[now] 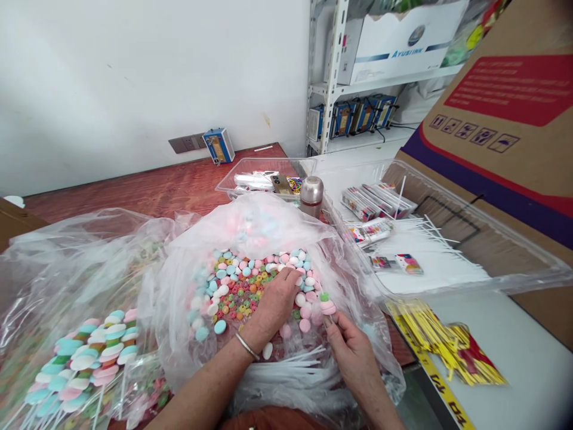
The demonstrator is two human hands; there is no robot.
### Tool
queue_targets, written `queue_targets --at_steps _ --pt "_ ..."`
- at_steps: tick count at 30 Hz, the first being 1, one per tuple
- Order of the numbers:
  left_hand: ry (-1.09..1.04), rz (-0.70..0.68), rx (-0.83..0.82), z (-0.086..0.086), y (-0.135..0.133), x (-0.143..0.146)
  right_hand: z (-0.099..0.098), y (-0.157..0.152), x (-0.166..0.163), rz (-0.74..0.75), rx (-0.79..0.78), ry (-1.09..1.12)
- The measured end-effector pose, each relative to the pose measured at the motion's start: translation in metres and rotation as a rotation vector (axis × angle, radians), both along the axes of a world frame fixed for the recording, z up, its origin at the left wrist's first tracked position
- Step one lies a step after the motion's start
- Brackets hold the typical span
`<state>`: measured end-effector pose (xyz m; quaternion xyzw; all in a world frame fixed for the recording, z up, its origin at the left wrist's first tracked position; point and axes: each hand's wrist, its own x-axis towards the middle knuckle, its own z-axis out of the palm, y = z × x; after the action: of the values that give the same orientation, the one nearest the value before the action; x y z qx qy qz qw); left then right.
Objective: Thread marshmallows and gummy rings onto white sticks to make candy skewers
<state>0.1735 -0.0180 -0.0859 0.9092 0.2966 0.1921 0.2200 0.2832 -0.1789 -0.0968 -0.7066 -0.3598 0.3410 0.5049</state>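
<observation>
My right hand [351, 349] is closed in a pinch on a candy skewer [328, 306], which carries pink marshmallow and a green gummy piece at its top. Its stick is mostly hidden by my fingers. My left hand [278, 298], a bangle on its wrist, reaches into the sweets in the open plastic bag [174, 280]. Its fingers are curled together among the marshmallows; what they hold, if anything, is hidden. Around it lie pink, white and blue marshmallows [219, 326] and colourful gummy rings [245, 292]. White sticks [290, 364] rest on the plastic nearest my body.
Finished-looking marshmallow skewers [111, 340] lie on plastic at left. Behind the bag stand a metal flask [312, 194] and a clear tray [230, 173]. A larger clear bin [528, 269] at right holds white sticks and packets. Yellow twist ties [430, 334] lie beside a large cardboard box [492, 143].
</observation>
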Motion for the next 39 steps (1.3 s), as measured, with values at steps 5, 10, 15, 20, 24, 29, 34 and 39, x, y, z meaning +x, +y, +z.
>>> queue_targets --at_steps 5,10,15,20,24,29,34,39 --pt "-0.037 0.013 -0.023 0.003 0.014 -0.002 0.003 0.0 -0.001 -0.005 0.018 0.017" --pt "-0.266 0.122 -0.54 0.014 0.009 -0.006 0.01 0.011 -0.004 -0.037 0.071 0.038" --pt "-0.537 0.038 -1.05 0.03 -0.012 -0.016 0.022 0.03 -0.009 -0.07 0.149 0.063" --pt "-0.447 0.072 -1.199 0.039 -0.026 -0.026 0.025 0.036 -0.014 -0.07 0.191 0.029" --pt "-0.449 0.092 -1.213 0.04 -0.03 -0.028 0.025 0.034 -0.017 -0.078 0.197 0.01" --pt "-0.523 0.095 -1.22 0.039 -0.036 -0.023 0.031 0.035 -0.02 -0.07 0.158 0.041" --pt "-0.646 0.239 -1.131 0.033 -0.028 -0.024 0.035 0.023 -0.018 -0.024 0.067 -0.091" --pt "-0.771 0.313 -1.033 0.031 -0.016 -0.029 0.035 -0.001 -0.025 0.244 -0.051 0.002"
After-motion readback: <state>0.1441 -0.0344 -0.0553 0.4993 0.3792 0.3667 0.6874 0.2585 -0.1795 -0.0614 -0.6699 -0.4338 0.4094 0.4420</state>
